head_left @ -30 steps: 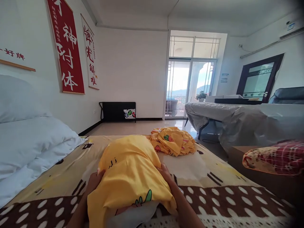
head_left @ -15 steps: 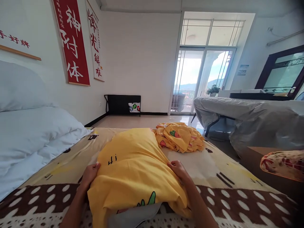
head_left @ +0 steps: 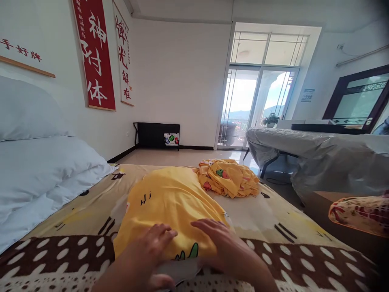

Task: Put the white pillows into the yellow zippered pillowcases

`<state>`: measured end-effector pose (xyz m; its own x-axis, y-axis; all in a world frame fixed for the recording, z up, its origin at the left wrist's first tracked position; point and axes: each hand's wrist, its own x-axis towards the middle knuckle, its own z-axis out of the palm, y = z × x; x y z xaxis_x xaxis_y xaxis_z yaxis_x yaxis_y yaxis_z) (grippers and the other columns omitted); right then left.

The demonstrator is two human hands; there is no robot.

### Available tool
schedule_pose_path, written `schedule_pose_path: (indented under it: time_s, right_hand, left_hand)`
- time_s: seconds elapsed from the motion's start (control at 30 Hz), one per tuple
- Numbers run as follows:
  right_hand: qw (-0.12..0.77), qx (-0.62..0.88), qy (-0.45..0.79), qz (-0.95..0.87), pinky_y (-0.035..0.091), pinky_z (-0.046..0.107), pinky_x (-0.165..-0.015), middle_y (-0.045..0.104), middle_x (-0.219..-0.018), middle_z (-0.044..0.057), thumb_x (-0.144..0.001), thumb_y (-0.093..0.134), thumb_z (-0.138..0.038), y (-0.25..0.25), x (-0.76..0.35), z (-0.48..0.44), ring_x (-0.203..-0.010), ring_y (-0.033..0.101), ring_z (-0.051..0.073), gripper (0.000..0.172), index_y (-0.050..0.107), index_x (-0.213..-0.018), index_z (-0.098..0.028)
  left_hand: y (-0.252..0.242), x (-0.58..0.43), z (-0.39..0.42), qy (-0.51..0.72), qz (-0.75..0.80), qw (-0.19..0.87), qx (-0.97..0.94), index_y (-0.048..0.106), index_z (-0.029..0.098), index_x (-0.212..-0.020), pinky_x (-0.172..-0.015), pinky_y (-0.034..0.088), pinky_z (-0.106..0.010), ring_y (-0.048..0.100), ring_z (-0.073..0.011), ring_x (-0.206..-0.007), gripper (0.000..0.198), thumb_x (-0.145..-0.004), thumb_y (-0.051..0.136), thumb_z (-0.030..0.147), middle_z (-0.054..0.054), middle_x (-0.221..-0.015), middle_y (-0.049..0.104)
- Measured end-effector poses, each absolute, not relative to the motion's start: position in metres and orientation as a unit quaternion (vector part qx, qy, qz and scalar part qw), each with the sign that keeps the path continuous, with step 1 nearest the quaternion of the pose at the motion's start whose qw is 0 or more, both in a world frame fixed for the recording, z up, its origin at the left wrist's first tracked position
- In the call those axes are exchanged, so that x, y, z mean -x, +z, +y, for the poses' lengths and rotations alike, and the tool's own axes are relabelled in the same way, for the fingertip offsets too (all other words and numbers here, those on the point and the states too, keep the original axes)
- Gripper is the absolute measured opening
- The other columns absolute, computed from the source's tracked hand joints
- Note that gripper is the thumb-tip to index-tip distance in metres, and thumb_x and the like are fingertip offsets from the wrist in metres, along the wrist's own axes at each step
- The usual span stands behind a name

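Note:
A yellow pillowcase [head_left: 170, 194] with a small "Hi" print lies on the bed, plumped out by a white pillow [head_left: 179, 267] whose end shows at the near opening. My left hand [head_left: 152, 247] is over the near left part of the pillowcase, fingers apart and holding nothing. Over the near right part is my right hand [head_left: 215, 239], its fingers stretched out flat and also holding nothing. Whether the palms press on the cloth cannot be made out. Green leaf shapes are printed on the cloth between the hands.
Crumpled yellow printed cloth [head_left: 229, 178] is heaped beyond the pillowcase on the patterned bed cover [head_left: 255, 219]. White pillows [head_left: 45, 174] are stacked at the left. To the right stand a plastic-covered table [head_left: 319, 142] and a brown box [head_left: 322, 207] with a patterned cloth bundle [head_left: 361, 215].
Both hands have let go of the pillowcase's side edges and moved inward and nearer, over its near end. The pillowcase now lies flatter on the bed.

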<state>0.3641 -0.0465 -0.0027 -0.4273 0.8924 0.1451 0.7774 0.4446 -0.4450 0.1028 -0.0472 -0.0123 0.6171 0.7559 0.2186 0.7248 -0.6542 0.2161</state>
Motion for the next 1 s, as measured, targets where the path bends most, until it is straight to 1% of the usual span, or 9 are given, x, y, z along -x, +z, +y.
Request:
schedule_pose_path:
  time_s: [0.07, 0.1, 0.2, 0.3, 0.4, 0.5, 0.67, 0.83, 1.0]
  right_hand:
    - [0.111, 0.494, 0.127, -0.853, 0.028, 0.041, -0.106, 0.042, -0.146, 0.011, -0.064, 0.075, -0.037, -0.014, -0.346, -0.052, -0.13, 0.04, 0.03, 0.085, 0.04, -0.141, -0.025]
    - [0.098, 0.497, 0.106, -0.856, 0.028, 0.041, -0.105, 0.042, -0.145, 0.012, -0.066, 0.072, -0.031, -0.02, -0.341, -0.052, -0.13, 0.04, 0.03, 0.08, 0.041, -0.139, -0.023]
    - [0.1, 0.503, 0.065, -0.856, 0.034, 0.032, -0.091, 0.063, -0.119, 0.007, -0.076, 0.053, -0.014, -0.027, -0.335, -0.044, -0.109, 0.056, 0.021, 0.038, 0.059, -0.114, -0.022]
    - [0.101, 0.531, 0.034, -0.841, 0.033, 0.029, -0.078, 0.067, -0.09, 0.003, -0.077, 0.042, -0.006, -0.017, -0.339, -0.038, -0.087, 0.06, 0.016, 0.026, 0.062, -0.086, -0.02]
    - [0.135, 0.576, -0.012, -0.807, 0.03, 0.029, -0.078, 0.066, -0.094, 0.004, -0.072, 0.042, -0.004, -0.008, -0.345, -0.036, -0.091, 0.058, 0.018, 0.029, 0.061, -0.088, -0.02]
    - [0.137, 0.582, -0.005, -0.801, 0.029, 0.029, -0.079, 0.066, -0.098, 0.004, -0.068, 0.045, -0.004, -0.011, -0.354, -0.033, -0.094, 0.056, 0.018, 0.034, 0.062, -0.092, -0.02]
    - [0.092, 0.595, 0.011, -0.799, 0.029, 0.028, -0.074, 0.068, -0.085, 0.005, -0.072, 0.043, -0.003, -0.009, -0.369, -0.031, -0.084, 0.058, 0.018, 0.029, 0.066, -0.078, -0.019]
    - [0.161, 0.632, -0.08, -0.754, 0.029, 0.027, -0.073, 0.069, -0.084, 0.004, -0.075, 0.041, 0.0, 0.007, -0.374, -0.049, -0.083, 0.06, 0.016, 0.031, 0.065, -0.078, -0.02]
    - [0.078, 0.587, -0.076, -0.803, 0.032, 0.029, -0.073, 0.07, -0.086, 0.006, -0.08, 0.042, -0.004, -0.048, -0.386, -0.066, -0.081, 0.063, 0.018, 0.027, 0.065, -0.083, -0.018]
  left_hand:
    - [-0.024, -0.127, -0.051, 0.088, 0.405, 0.02, -0.91, 0.037, 0.025, -0.141, -0.104, 0.037, -0.047, 0.043, -0.0335, -0.128, 0.085, -0.066, 0.073, 0.045, -0.013, -0.141, 0.046]
    - [-0.028, -0.135, -0.049, 0.064, 0.419, 0.009, -0.906, 0.038, 0.022, -0.141, -0.104, 0.036, -0.049, 0.044, -0.0349, -0.127, 0.082, -0.069, 0.071, 0.041, -0.015, -0.14, 0.047]
    - [-0.029, -0.146, -0.039, 0.012, 0.47, -0.012, -0.883, 0.058, 0.017, -0.119, -0.094, 0.042, -0.047, 0.056, -0.0316, -0.109, 0.041, -0.078, 0.054, 0.016, -0.014, -0.117, 0.062]
    - [-0.017, -0.14, -0.035, 0.024, 0.494, -0.028, -0.869, 0.063, 0.018, -0.09, -0.081, 0.045, -0.04, 0.06, -0.0261, -0.091, 0.032, -0.073, 0.042, 0.001, -0.009, -0.095, 0.066]
    - [-0.007, -0.128, -0.039, 0.084, 0.513, -0.033, -0.854, 0.061, 0.019, -0.086, -0.077, 0.042, -0.035, 0.059, -0.0243, -0.088, 0.026, -0.075, 0.043, 0.004, -0.007, -0.092, 0.065]
    - [-0.007, -0.114, -0.043, 0.067, 0.517, 0.003, -0.853, 0.061, 0.02, -0.085, -0.073, 0.04, -0.031, 0.059, -0.0228, -0.087, 0.025, -0.076, 0.043, 0.005, -0.006, -0.092, 0.065]
    - [-0.003, -0.096, -0.051, 0.03, 0.504, 0.105, -0.857, 0.062, 0.022, -0.081, -0.067, 0.038, -0.025, 0.061, -0.0191, -0.081, 0.024, -0.078, 0.042, 0.008, -0.003, -0.085, 0.066]
    - [0.015, -0.086, -0.067, 0.09, 0.52, 0.069, -0.846, 0.06, 0.021, -0.083, -0.071, 0.04, -0.027, 0.059, -0.0196, -0.085, 0.027, -0.084, 0.035, 0.012, -0.005, -0.09, 0.064]
    - [-0.031, -0.083, -0.077, 0.014, 0.514, 0.046, -0.856, 0.061, 0.021, -0.097, -0.081, 0.044, -0.03, 0.06, -0.0212, -0.096, 0.037, -0.078, 0.035, 0.004, -0.007, -0.1, 0.064]
